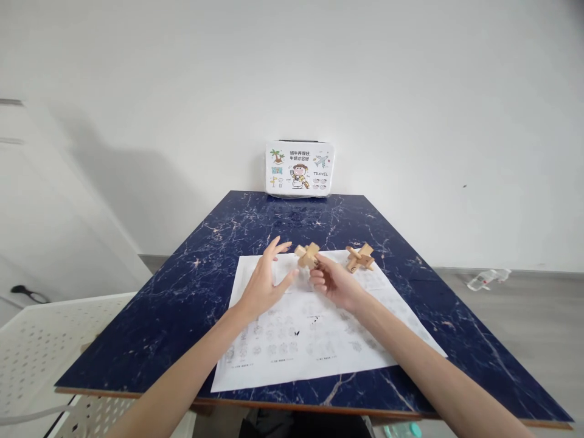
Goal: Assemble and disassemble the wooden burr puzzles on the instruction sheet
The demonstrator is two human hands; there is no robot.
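Observation:
My right hand [332, 281] is closed on a small wooden interlocking puzzle [307, 254], holding it just above a white printed sheet [314, 340]. My left hand [266, 281] hovers beside the puzzle on its left, fingers spread and apart, holding nothing; the thumb tip comes close to the wood. A second wooden puzzle [360, 258] lies on the sheet's far right corner, untouched.
The sheet lies on a dark blue marbled table [173, 304]. A white box printed with cartoon travel pictures [299, 168] stands at the table's far edge against the wall. A white perforated stand [41, 353] is at the left. A plastic bottle [488, 278] lies on the floor at the right.

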